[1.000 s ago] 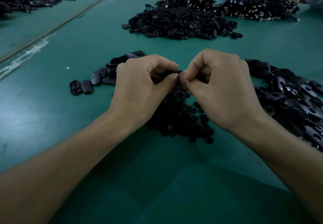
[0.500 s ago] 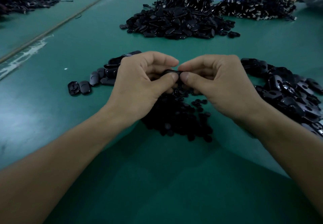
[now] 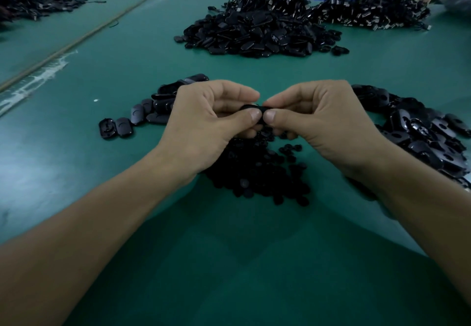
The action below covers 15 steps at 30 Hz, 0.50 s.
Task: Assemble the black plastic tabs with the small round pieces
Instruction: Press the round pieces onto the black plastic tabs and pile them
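Grip: left hand (image 3: 204, 127) and right hand (image 3: 323, 122) both curled, thumb and forefinger of each pinching opposite ends of one black plastic tab (image 3: 251, 108), held above pile of small round pieces (image 3: 254, 173).

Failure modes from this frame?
1. The left hand and right hand pinch one black tab at the thumb tips, above the pile of round pieces; if the grip slips, it likely drops into that black pile and is hard to find.
2. The hands cover most of the tab, so a half-seated round piece could go unnoticed.
3. The heap of tabs lies close beside the right wrist and could get scattered.
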Available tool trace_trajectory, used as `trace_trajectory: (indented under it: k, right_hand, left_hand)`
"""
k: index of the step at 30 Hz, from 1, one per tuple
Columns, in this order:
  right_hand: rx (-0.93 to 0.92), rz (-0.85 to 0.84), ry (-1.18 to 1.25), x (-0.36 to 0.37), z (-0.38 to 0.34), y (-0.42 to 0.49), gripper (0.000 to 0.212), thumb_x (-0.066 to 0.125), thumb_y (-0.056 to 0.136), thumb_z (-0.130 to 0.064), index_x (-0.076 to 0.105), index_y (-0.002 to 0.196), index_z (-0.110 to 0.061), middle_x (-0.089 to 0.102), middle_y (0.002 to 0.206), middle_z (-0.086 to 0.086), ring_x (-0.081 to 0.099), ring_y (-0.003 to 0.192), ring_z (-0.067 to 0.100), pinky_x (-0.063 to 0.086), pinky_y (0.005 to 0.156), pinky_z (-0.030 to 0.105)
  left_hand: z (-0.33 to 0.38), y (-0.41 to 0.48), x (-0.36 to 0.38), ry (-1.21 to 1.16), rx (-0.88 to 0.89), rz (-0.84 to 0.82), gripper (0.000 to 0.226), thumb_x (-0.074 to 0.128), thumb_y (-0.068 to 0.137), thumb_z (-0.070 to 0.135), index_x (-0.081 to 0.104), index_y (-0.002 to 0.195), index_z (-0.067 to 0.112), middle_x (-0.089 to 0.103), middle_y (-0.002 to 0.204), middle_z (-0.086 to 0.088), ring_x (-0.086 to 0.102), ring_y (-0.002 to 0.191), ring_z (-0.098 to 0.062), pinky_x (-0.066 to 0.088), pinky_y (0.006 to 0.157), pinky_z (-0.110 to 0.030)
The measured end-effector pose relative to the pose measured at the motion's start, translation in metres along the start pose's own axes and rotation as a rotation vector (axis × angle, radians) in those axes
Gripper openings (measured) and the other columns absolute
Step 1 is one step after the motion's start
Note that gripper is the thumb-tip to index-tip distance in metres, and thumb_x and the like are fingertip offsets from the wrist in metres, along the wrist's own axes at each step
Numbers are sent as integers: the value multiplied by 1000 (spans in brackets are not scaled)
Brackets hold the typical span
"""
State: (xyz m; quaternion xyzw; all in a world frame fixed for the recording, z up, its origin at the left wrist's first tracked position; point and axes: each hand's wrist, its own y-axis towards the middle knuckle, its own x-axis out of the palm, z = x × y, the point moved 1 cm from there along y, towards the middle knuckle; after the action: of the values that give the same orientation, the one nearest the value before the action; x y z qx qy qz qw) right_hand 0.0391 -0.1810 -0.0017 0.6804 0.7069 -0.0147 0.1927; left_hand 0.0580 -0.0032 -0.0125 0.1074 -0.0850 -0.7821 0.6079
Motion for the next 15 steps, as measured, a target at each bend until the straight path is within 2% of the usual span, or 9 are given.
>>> trace_trajectory:
  k: [4, 8, 12, 15]
  right_hand:
    - [-24, 10, -60, 1, -2, 1, 13, 78, 82, -5, 73, 80, -17, 73, 67, -4, 63, 58, -1, 48, 59, 12]
    - [-21, 51, -135, 3, -1, 3, 11, 78, 81, -12, 73, 78, -21, 74, 71, -1, 63, 61, 1, 50, 61, 17]
    - [-18, 48, -134, 4, -1, 3, 9, 78, 81, -13, 74, 80, -20, 75, 74, 1, 64, 64, 5, 52, 63, 22]
    - [-28, 15, -134, 3, -1, 0, 11, 78, 83, -10, 74, 82, -20, 76, 76, 3, 65, 64, 5, 54, 64, 21]
  left_hand:
    - [1, -1, 1, 2, 0, -18, 17, 73, 85, -4, 70, 91, 12, 77, 77, -6, 75, 69, -17, 58, 65, -21]
    - [3, -1, 2, 30, 0, -6, 20, 73, 85, -5, 69, 92, 13, 76, 80, -10, 75, 67, -19, 59, 64, -21]
    - [5, -1, -1, 87, 26, 13, 23, 76, 83, -3, 69, 95, 15, 76, 75, -7, 75, 67, -21, 60, 64, -24]
    - [5, -1, -2, 113, 33, 5, 23, 76, 83, -3, 69, 93, 16, 76, 69, -2, 75, 64, -18, 59, 62, -23]
